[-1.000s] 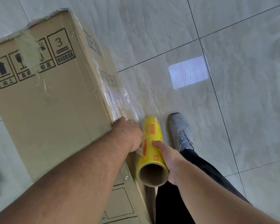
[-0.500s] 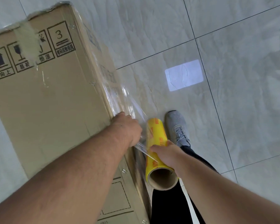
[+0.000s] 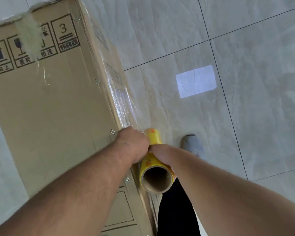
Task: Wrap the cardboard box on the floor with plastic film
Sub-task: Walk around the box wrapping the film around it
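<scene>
A tall brown cardboard box (image 3: 54, 106) with printed handling symbols stands on the tiled floor at the left. Clear plastic film (image 3: 121, 103) lies shiny along its right side, down to my hands. My right hand (image 3: 162, 155) grips a yellow roll of film (image 3: 156, 169) with a cardboard core, held close to the box's right edge. My left hand (image 3: 132, 144) is curled at that edge, touching the roll and the film; its fingers are hidden, so what they hold cannot be seen.
Pale marble floor tiles (image 3: 245, 133) with dark grout lines spread to the right, with a bright rectangular reflection (image 3: 196, 80). My grey shoe (image 3: 192, 144) and black trouser leg (image 3: 175, 210) are right beside the box.
The roll has moved back in against the box edge, and my two hands have come together. The stretched strip of film between them is gone from sight.
</scene>
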Available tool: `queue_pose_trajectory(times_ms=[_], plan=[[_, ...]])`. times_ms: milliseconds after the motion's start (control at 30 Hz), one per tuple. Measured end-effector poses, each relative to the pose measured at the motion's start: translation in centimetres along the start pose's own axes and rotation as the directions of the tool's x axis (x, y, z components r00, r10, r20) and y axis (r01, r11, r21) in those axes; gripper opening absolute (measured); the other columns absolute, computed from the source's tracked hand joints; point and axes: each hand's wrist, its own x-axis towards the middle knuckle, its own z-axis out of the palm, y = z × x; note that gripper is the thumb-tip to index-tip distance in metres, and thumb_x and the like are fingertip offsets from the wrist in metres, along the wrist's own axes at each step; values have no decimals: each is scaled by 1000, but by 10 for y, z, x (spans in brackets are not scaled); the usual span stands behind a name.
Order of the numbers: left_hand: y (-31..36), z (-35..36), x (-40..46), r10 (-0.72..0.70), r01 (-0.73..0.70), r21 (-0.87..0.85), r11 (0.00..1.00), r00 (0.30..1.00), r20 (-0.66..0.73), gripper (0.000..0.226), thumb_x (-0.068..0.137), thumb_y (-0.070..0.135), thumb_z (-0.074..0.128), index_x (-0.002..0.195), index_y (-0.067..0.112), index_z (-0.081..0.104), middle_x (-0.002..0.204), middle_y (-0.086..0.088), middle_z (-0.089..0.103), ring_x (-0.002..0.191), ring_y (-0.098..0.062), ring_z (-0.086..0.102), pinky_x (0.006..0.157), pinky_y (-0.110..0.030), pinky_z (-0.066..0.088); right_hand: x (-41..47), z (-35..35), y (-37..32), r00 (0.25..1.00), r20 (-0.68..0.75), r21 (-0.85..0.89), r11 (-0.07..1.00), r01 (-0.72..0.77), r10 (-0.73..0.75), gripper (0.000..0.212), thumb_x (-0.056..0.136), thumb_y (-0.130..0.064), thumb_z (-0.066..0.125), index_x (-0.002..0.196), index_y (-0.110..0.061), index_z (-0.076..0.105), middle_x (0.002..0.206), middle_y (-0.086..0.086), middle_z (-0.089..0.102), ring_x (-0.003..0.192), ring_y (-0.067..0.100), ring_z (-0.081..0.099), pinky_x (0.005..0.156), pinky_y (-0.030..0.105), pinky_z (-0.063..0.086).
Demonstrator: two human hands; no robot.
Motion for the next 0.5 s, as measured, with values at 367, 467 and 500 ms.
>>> queue_pose_trajectory(times_ms=[367, 467, 500], plan=[[16, -5, 10, -143, 144, -21, 989, 988, 58, 47, 110, 46, 29, 148, 27, 49, 152, -2, 51, 137, -30, 48, 109, -47, 36, -4, 13, 65, 968, 246, 760, 631, -158, -54, 59, 90, -51, 80, 130, -11, 64, 105, 24, 82, 98, 38, 80, 97, 55, 62], [23, -2, 6, -173, 175, -6, 985, 981, 91, 50, 107, 46, 38, 155, 34, 44, 165, -4, 34, 146, -29, 36, 114, -50, 31, -2, 14, 70, 982, 182, 702, 705, -100, -42, 66, 84, -55, 83, 135, -20, 60, 109, 21, 81, 98, 40, 81, 90, 54, 66], [27, -2, 4, -172, 173, 6, 985, 978, 117, 55, 105, 44, 43, 159, 36, 37, 172, -3, 19, 151, -29, 29, 116, -51, 28, -1, 14, 73, 991, 126, 640, 767, -53, -37, 75, 78, -60, 83, 139, -26, 56, 113, 18, 79, 95, 39, 80, 84, 51, 67]])
